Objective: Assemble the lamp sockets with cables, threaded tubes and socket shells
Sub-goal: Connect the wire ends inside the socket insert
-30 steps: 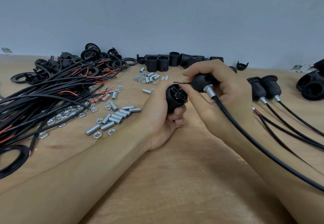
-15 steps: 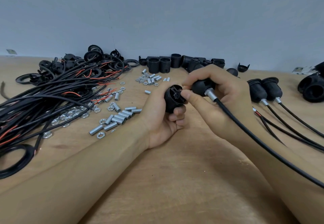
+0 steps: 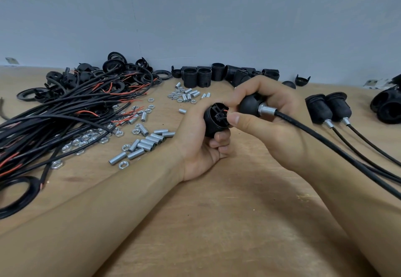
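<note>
Two finished sockets (image 3: 328, 108) on desk (image 3: 217, 222); left hand (image 3: 201, 144) grips socket body (image 3: 214, 122), right hand (image 3: 271, 124) grips cabled cap (image 3: 249, 105), unjoined; cable heap (image 3: 54, 120) left.

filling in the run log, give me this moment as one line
step: wiring socket | left hand: grips socket body | right hand: holds cap with cable | red wire at body | finished: two sockets

The left hand (image 3: 201, 146) grips a black socket (image 3: 214, 120). The right hand (image 3: 271, 124) holds a cap (image 3: 249, 105) with tube (image 3: 265, 110) and cable (image 3: 325, 144) just beside it, above the table (image 3: 217, 222).
</note>
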The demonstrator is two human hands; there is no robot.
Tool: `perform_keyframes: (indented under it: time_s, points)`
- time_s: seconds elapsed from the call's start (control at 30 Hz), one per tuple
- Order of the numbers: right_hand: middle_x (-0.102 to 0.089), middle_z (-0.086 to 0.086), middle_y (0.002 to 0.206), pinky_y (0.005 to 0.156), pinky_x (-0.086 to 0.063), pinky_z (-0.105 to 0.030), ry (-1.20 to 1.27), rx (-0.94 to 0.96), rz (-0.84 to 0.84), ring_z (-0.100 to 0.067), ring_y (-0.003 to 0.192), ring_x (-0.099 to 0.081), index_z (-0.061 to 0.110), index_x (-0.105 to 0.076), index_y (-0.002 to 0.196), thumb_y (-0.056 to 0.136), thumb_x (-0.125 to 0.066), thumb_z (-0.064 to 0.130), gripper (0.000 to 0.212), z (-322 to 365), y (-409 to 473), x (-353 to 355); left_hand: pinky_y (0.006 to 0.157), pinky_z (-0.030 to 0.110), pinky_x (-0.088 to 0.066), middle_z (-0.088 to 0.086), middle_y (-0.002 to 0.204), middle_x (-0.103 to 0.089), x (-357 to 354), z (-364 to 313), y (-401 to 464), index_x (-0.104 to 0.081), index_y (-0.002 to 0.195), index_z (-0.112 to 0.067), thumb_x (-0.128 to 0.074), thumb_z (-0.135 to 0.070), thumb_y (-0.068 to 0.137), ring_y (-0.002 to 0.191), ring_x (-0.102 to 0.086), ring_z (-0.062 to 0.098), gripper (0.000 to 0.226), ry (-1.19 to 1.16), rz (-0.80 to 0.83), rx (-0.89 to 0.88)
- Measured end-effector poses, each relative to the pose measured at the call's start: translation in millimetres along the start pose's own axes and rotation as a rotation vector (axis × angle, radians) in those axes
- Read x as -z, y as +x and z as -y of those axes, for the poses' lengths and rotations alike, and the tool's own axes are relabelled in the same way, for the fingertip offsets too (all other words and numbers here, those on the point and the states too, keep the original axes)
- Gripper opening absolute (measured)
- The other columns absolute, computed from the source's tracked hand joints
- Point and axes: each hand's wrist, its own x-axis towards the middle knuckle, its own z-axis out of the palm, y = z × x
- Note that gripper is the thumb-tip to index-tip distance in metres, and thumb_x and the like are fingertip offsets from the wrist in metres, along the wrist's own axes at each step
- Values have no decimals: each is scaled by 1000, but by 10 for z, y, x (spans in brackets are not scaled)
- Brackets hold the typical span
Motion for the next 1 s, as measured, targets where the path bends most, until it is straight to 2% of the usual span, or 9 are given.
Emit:
perform_keyframes:
  time_s: [0.2, 0.27, 0.37, 0.47, 0.57, 0.77, 1.0]
  points:
    - [-60, -5, 70, 69, -50, -31, 20, -12, 7, -18, 67, -56, 13, -63, 86, 79, -65, -2, 17, -24, 10, 14, 50, 26, -20, -9, 45, -37, -12, -21, 7, -47, 54, -24, -66, -38, 71, 39, -25, 8, 29, 23, 12, 21]
    - [-59, -3, 68, 68, -49, -32, 36, -16, 12, -19, 66, -55, 13, -63, 86, 78, -64, -3, 17, -32, 15, 16, 51, 26, -20, -9, 45, -38, -11, -19, 5, -48, 53, -24, -68, -39, 68, 39, -25, 8, 29, 28, 13, 16]
    - [-59, 2, 67, 67, -47, -27, 22, -14, 23, -14, 65, -54, 13, -64, 86, 78, -64, -2, 17, -33, 20, 25, 52, 26, -20, -9, 46, -38, -10, -17, -7, -49, 55, -23, -70, -40, 59, 39, -26, 7, 27, 22, 11, 0]
    - [-60, 0, 68, 67, -46, -29, 2, -4, 13, -15, 65, -55, 14, -64, 85, 78, -65, -2, 18, -32, 23, 14, 52, 26, -20, -9, 45, -39, -8, -15, 0, -49, 56, -23, -64, -35, 72, 37, -26, 7, 25, 11, -3, 6]
    - [-60, -5, 70, 69, -48, -32, 24, -19, -6, -18, 67, -55, 14, -63, 84, 77, -65, -2, 17, -19, 22, 6, 52, 27, -20, -8, 44, -41, -10, -15, 12, -51, 56, -22, -53, -33, 88, 37, -26, 7, 34, 6, -21, 29]
    - [-59, 4, 71, 65, -45, -20, -136, 44, 5, -6, 64, -54, 8, -62, 86, 79, -65, -1, 11, 2, -6, -15, 49, 24, -21, -8, 47, -37, -13, -2, 18, -51, 52, -23, -45, -30, 92, 38, -26, 7, 41, -22, -58, 25]
    - [-62, 2, 76, 65, -47, -20, -143, 69, 8, -7, 66, -58, 11, -62, 88, 81, -65, -2, 15, -3, -10, -33, 49, 23, -21, -7, 49, -35, -15, 1, 35, -49, 51, -23, -41, -27, 93, 41, -24, 7, 43, -39, -121, 35]
